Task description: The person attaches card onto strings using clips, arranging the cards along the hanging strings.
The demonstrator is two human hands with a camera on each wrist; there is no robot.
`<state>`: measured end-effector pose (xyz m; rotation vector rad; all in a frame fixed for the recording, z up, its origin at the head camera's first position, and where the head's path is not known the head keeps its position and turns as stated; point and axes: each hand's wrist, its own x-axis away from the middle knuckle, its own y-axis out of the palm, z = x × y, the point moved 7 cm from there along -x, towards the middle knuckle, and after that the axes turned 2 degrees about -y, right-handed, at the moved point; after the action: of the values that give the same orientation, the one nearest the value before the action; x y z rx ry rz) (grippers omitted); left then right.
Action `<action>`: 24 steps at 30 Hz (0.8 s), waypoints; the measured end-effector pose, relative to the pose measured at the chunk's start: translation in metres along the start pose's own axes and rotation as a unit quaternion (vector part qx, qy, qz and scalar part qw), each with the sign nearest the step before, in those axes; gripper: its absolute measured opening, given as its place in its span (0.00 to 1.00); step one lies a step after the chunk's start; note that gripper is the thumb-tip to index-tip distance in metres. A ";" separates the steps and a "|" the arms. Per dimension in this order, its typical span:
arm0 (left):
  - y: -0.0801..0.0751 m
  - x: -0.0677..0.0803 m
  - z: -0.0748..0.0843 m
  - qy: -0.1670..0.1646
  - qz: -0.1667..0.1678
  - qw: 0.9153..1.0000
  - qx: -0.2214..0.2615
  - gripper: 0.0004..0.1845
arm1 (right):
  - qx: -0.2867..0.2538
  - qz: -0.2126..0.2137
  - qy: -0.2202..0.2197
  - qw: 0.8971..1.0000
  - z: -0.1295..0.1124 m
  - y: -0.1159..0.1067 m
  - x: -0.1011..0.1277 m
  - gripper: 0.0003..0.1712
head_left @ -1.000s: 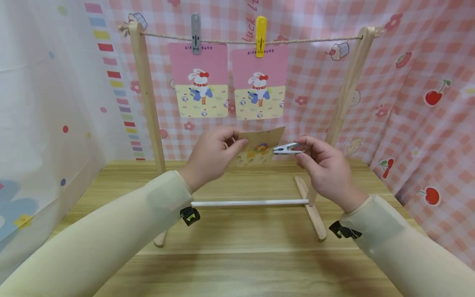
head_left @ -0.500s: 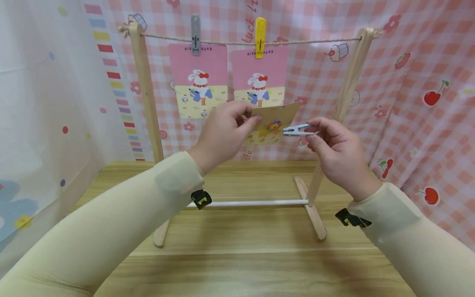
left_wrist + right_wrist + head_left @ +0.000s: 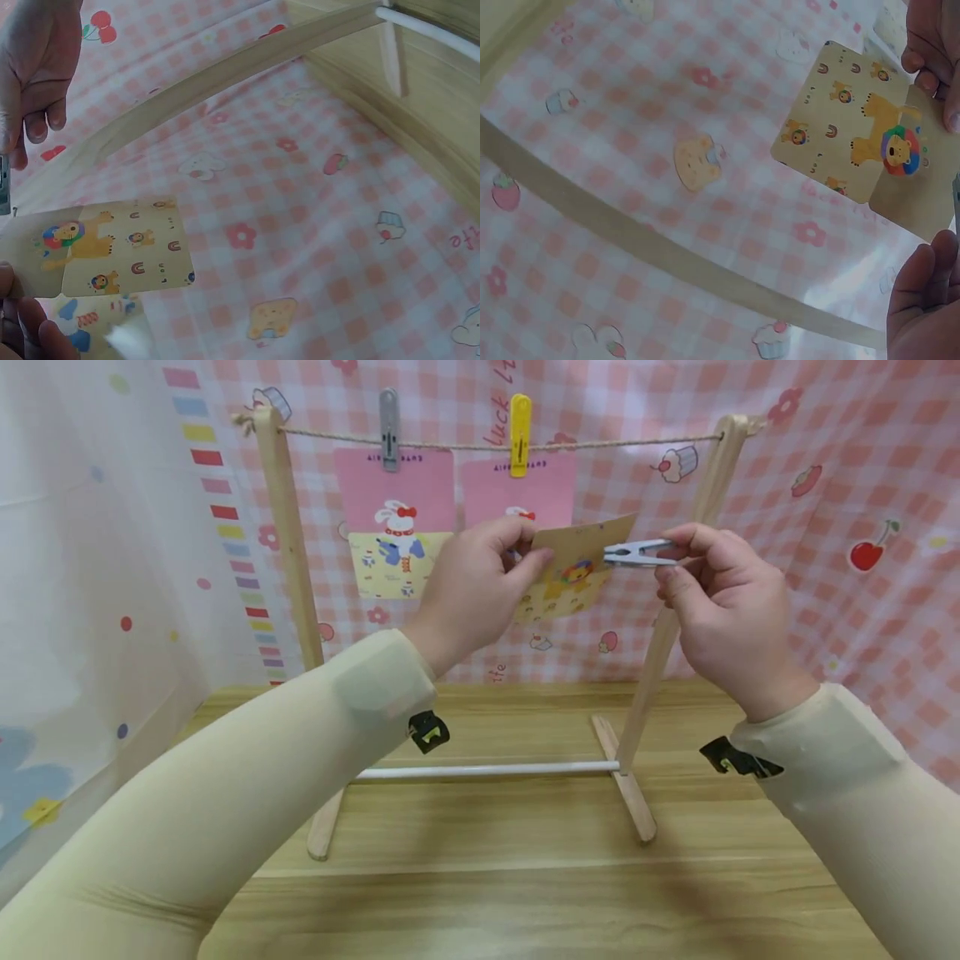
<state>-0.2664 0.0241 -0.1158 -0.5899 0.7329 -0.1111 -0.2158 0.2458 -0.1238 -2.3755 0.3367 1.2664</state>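
Nearest the viewer, two cream sleeves reach forward over the wooden bench [image 3: 525, 868], on which stands a small wooden drying rack [image 3: 288, 568] with a white crossbar [image 3: 487, 770] low between its feet.

Above the bench, the left hand [image 3: 480, 585] holds a tan lion card [image 3: 577, 572] by its left edge, thumb on the front and fingers [image 3: 517, 531] curled round behind, so the card hangs tilted in the air just in front of the hanging cards. The left wrist view shows the same card [image 3: 97, 259] from behind the hand, its lion print facing the camera, with fingertips pinching its lower corner.

The right hand [image 3: 720, 602] pinches a white clothespin [image 3: 637, 553] between thumb and curled fingers; the pin lies level, its tip touching the card's upper right edge (whether its mouth is parted cannot be told). The right wrist view catches the card [image 3: 862, 150] with fingertips at its edges.

Farther back, a twine line [image 3: 615, 442] runs between the rack's uprights. A grey peg [image 3: 388, 417] holds one pink rabbit card [image 3: 393, 522], and a yellow peg [image 3: 519, 422] holds a second pink card [image 3: 517, 485], partly hidden by the left hand. Behind everything hangs a pink checked backdrop [image 3: 825, 527].
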 end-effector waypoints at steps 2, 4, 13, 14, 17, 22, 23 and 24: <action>0.000 -0.005 0.003 -0.004 0.000 1.000 0.009 0.09 | 0.012 0.008 -0.005 1.000 -0.002 -0.003 -0.007 0.12; 0.001 -0.009 0.006 -0.007 -0.002 1.000 0.019 0.09 | 0.021 0.016 -0.005 1.000 -0.004 -0.006 -0.014 0.12; 0.005 -0.026 0.019 -0.021 0.005 1.000 0.021 0.10 | 0.058 0.043 -0.005 0.997 -0.014 -0.019 -0.041 0.11; 0.005 -0.029 0.021 -0.022 0.009 1.000 0.015 0.11 | 0.064 0.045 -0.005 0.997 -0.015 -0.020 -0.044 0.11; 0.006 -0.034 0.025 -0.034 0.016 0.999 0.001 0.11 | 0.085 0.047 -0.006 0.995 -0.019 -0.024 -0.052 0.11; 0.007 -0.041 0.028 -0.056 0.021 0.998 -0.012 0.11 | 0.136 0.044 -0.026 0.989 -0.026 -0.026 -0.064 0.11; 0.008 -0.042 0.028 -0.060 0.021 0.998 -0.014 0.12 | 0.148 0.043 -0.027 0.988 -0.027 -0.026 -0.066 0.11; 0.008 -0.043 0.028 -0.059 0.023 0.998 -0.019 0.12 | 0.159 0.042 -0.028 0.986 -0.028 -0.026 -0.068 0.12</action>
<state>-0.2805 0.0567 -0.0778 -0.6099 0.6337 -0.0202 -0.2225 0.2562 -0.0466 -2.0713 0.5814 1.2123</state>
